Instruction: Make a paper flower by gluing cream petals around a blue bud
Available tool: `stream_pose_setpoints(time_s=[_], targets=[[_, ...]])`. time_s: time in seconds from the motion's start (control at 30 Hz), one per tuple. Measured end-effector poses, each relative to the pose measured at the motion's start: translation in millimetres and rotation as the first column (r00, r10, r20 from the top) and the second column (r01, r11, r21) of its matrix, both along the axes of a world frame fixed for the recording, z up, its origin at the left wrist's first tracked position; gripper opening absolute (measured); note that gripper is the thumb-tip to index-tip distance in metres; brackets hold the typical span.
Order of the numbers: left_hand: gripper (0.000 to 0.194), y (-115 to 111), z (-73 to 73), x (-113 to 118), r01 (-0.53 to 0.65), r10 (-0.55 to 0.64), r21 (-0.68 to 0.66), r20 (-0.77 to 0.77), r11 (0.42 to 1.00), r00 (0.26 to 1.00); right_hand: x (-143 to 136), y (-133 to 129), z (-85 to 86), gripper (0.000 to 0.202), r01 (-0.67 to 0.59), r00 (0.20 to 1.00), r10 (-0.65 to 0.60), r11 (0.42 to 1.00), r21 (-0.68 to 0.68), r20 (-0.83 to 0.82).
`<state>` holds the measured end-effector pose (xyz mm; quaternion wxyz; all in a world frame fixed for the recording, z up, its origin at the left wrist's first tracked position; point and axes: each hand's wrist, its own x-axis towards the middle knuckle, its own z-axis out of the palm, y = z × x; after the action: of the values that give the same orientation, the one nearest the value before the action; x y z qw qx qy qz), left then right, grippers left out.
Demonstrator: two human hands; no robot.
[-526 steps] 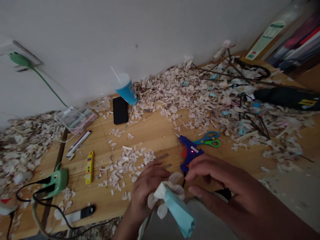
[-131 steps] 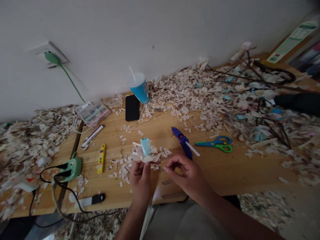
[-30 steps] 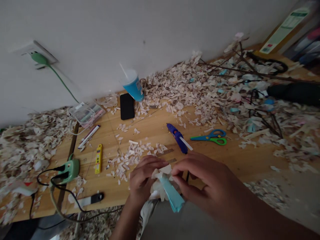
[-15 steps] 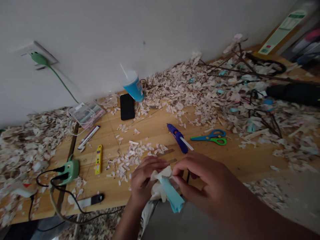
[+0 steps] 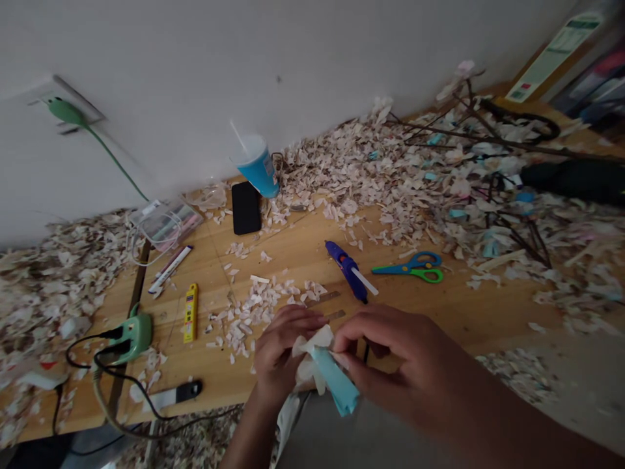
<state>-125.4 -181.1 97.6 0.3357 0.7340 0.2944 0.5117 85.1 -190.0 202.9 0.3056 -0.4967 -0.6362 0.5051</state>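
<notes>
A paper flower [image 5: 336, 383] with whitish petals and a light blue strip of folded paper is held between my hands near the table's front edge. My left hand [image 5: 286, 345] is closed around its petals from the left. The thumb and forefinger of my right hand [image 5: 385, 358] pinch a petal at its right side. Just beyond my hands lies a purple glue gun [image 5: 344, 268] with a white glue stick in its back end. To its right are blue and green scissors [image 5: 413, 266].
Paper scraps [image 5: 342, 163] heap along the wall, with branches [image 5: 498, 140] at right. A blue cup [image 5: 258, 170], black phone [image 5: 245, 208], yellow box [image 5: 191, 312], marker [image 5: 169, 269] and flat tool with a black handle [image 5: 188, 390] lie around. Cords run from a green power adapter [image 5: 139, 335] at left.
My right fingers have shifted slightly left, closer in on the petal. My left hand keeps its hold. The view has moved a little.
</notes>
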Motion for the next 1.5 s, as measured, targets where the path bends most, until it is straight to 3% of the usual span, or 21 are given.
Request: stream_pose_setpoints(time_s=[0.2, 0.43, 0.87, 1.0, 1.17, 1.33, 1.5], targets=[[0.020, 2.3, 3.1, 0.9, 0.008, -0.008, -0.019, -0.001, 1.000, 1.000, 6.0, 5.0, -2.7, 0.019, -0.072, 0.997, 0.072, 0.997, -0.037, -0.017], [0.021, 5.0, 8.6, 3.4, -0.010, 0.009, -0.005, -0.017, 1.000, 1.000, 3.4, 6.8, -4.6, 0.020, -0.051, 0.999, 0.051, 0.999, -0.008, -0.006], [0.019, 5.4, 1.6, 1.3, 0.002, -0.002, -0.016, 0.015, 1.000, 1.000, -1.2, 5.2, -0.7, 0.018, 0.001, 0.997, -0.002, 1.000, 0.019, 0.076], [0.019, 2.7, -3.3, -1.7, -0.009, 0.009, -0.032, 0.009, 0.999, 1.000, 7.7, 2.4, -1.6, 0.007, -0.001, 0.997, 0.001, 1.000, -0.002, 0.079], [0.016, -2.0, -10.2, -1.6, -0.072, 0.078, -0.078, 0.082, 0.994, 0.994, 18.6, -8.1, -6.8, 0.013, 0.071, 0.988, -0.066, 0.997, -0.036, 0.143], [0.014, -5.3, -8.2, 8.6, -0.098, 0.115, -0.118, 0.147, 0.988, 0.982, 7.9, -17.1, -12.2, 0.009, 0.002, 0.988, 0.000, 1.000, -0.013, 0.153], [0.010, -8.3, -6.2, 15.5, -0.093, 0.114, -0.169, 0.117, 0.981, 0.987, -2.0, -20.3, -15.7, 0.005, 0.032, 0.988, -0.028, 0.999, -0.026, 0.151]])
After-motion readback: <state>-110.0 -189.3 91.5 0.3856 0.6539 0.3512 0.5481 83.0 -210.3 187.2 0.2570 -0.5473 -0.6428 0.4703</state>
